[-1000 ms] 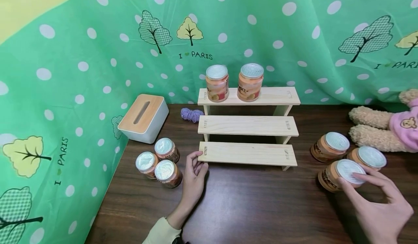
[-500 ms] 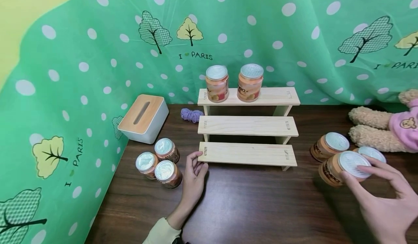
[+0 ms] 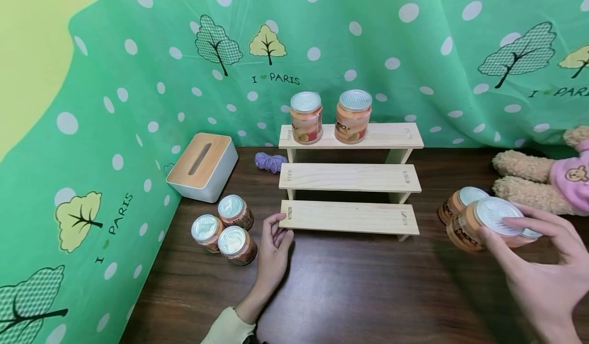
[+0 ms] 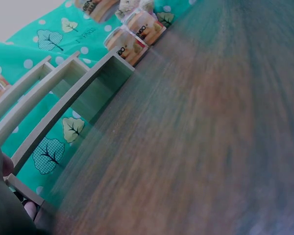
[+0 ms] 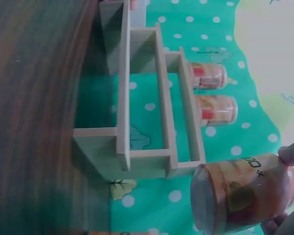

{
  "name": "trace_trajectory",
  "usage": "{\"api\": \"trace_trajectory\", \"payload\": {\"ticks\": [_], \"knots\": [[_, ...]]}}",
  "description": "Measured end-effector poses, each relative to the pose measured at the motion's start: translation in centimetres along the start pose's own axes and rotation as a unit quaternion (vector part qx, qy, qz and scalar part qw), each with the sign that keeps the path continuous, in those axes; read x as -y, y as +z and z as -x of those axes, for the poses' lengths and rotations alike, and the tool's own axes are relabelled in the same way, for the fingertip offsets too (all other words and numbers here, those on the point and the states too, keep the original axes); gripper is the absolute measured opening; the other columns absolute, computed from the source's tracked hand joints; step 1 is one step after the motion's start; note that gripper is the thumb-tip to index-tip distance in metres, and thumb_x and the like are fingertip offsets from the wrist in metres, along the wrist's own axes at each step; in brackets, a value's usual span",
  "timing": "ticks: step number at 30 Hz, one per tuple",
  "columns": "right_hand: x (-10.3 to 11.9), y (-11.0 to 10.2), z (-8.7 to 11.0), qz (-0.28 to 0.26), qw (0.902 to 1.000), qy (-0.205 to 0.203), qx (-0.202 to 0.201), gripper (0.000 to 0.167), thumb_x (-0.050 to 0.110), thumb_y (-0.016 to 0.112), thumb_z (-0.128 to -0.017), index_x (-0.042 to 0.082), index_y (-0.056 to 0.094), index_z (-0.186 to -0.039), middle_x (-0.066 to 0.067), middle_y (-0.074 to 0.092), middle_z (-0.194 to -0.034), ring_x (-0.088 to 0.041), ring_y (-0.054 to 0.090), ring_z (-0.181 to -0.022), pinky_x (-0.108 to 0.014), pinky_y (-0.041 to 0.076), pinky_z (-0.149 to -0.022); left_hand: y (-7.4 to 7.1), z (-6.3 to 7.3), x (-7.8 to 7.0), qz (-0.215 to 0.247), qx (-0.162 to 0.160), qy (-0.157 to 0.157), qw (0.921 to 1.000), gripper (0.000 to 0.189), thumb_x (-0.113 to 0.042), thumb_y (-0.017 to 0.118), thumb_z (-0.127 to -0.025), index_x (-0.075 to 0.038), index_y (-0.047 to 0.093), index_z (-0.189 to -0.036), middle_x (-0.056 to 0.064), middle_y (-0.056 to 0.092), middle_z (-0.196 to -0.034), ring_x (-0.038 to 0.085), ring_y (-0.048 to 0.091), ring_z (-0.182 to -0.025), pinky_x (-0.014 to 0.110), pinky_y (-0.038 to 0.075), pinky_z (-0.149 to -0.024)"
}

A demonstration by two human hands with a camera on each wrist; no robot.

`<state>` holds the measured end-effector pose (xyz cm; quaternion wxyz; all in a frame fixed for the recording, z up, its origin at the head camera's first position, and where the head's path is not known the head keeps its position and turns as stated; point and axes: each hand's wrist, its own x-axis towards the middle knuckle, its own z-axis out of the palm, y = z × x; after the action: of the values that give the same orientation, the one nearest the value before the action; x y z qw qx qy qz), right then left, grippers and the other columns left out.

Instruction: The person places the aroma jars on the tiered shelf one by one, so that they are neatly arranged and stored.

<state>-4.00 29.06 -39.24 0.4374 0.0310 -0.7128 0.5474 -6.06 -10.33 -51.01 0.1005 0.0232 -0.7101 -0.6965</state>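
Note:
My right hand (image 3: 547, 262) pinches a lidded jar (image 3: 470, 226) by its silver top, holding it above the table at the right. In the right wrist view the same jar (image 5: 242, 193) appears sideways, with orange contents and a printed label. Behind it stand two more jars, partly covered by the held jar and the hand. My left hand (image 3: 274, 254) grips the left end of the bottom step of a three-step wooden rack (image 3: 349, 216). On the rack's top step stand two jars, a left jar (image 3: 306, 118) and a right jar (image 3: 353, 117).
Three jars (image 3: 232, 231) cluster left of my left hand. Behind them is a white tissue box (image 3: 202, 167) with a wooden lid. Purple yarn (image 3: 270, 162) lies beside the rack. A plush toy (image 3: 529, 180) lies at the right, and a green dotted cloth (image 3: 359, 42) hangs behind.
My right hand has lifted the front right jar off the table, up and away from me, so it now overlaps the two jars behind. The left hand has stayed put.

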Motion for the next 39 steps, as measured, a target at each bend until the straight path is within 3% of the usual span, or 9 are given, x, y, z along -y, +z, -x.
{"api": "trace_trajectory", "payload": {"ticks": [9, 17, 23, 27, 35, 39], "knots": [[1.0, 1.3, -1.1, -0.008, 0.9999, 0.009, -0.004, 0.037, -0.012, 0.092, -0.072, -0.026, 0.073, -0.100, -0.005, 0.081, -0.119, -0.019, 0.070, -0.120, -0.019, 0.050, -0.102, -0.1, 0.0, 0.0, -0.001, 0.001, 0.004, 1.0000, 0.041, 0.006, 0.064, -0.106, 0.002, 0.054, -0.146, 0.023, 0.061, -0.157, 0.033, 0.059, -0.143, 0.039, 0.051, -0.119], [2.0, 2.8, -1.9, -0.078, 0.9968, 0.006, -0.016, 0.036, -0.020, 0.089, -0.070, -0.030, 0.069, -0.098, -0.014, 0.081, -0.117, -0.025, 0.072, -0.118, -0.021, 0.054, -0.100, -0.2, 0.0, 1.0, -0.014, 0.001, 0.061, 0.9980, 0.040, 0.002, 0.064, -0.105, 0.000, 0.055, -0.144, 0.027, 0.063, -0.152, 0.021, 0.063, -0.136, 0.021, 0.053, -0.109], [2.4, 3.7, -2.8, -0.108, 0.9941, -0.004, -0.009, 0.034, -0.021, 0.088, -0.070, -0.031, 0.067, -0.095, -0.019, 0.080, -0.114, -0.029, 0.071, -0.117, -0.024, 0.054, -0.099, -0.1, 0.0, 0.3, -0.007, 0.002, 0.017, 0.9998, 0.041, 0.003, 0.064, -0.106, 0.001, 0.054, -0.146, 0.023, 0.061, -0.156, 0.030, 0.059, -0.143, 0.031, 0.052, -0.116], [2.8, 4.5, -3.4, -0.095, 0.9955, 0.002, -0.002, 0.031, -0.021, 0.086, -0.072, -0.031, 0.068, -0.096, -0.013, 0.081, -0.114, -0.028, 0.070, -0.118, -0.024, 0.053, -0.101, -0.1, 0.0, 0.3, -0.007, 0.003, 0.013, 0.9999, 0.040, 0.003, 0.064, -0.107, 0.002, 0.054, -0.146, 0.023, 0.061, -0.157, 0.032, 0.058, -0.144, 0.032, 0.051, -0.117], [3.2, 6.2, -4.4, -0.111, 0.9937, -0.006, 0.010, 0.030, -0.022, 0.083, -0.074, -0.032, 0.067, -0.096, -0.015, 0.081, -0.114, -0.027, 0.072, -0.112, -0.025, 0.053, -0.098, -0.3, -0.3, 2.3, -0.008, -0.002, 0.076, 0.9970, 0.039, 0.000, 0.064, -0.106, -0.001, 0.056, -0.144, 0.026, 0.063, -0.151, 0.019, 0.063, -0.138, 0.020, 0.053, -0.108], [2.7, 6.8, -4.9, -0.102, 0.9947, -0.002, 0.013, 0.031, -0.020, 0.084, -0.073, -0.032, 0.067, -0.096, -0.015, 0.080, -0.114, -0.026, 0.072, -0.111, -0.024, 0.054, -0.096, -0.4, -0.3, 2.8, -0.002, 0.001, 0.077, 0.9970, 0.040, -0.002, 0.065, -0.106, -0.003, 0.056, -0.145, 0.025, 0.064, -0.151, 0.019, 0.063, -0.136, 0.021, 0.054, -0.108]]}}
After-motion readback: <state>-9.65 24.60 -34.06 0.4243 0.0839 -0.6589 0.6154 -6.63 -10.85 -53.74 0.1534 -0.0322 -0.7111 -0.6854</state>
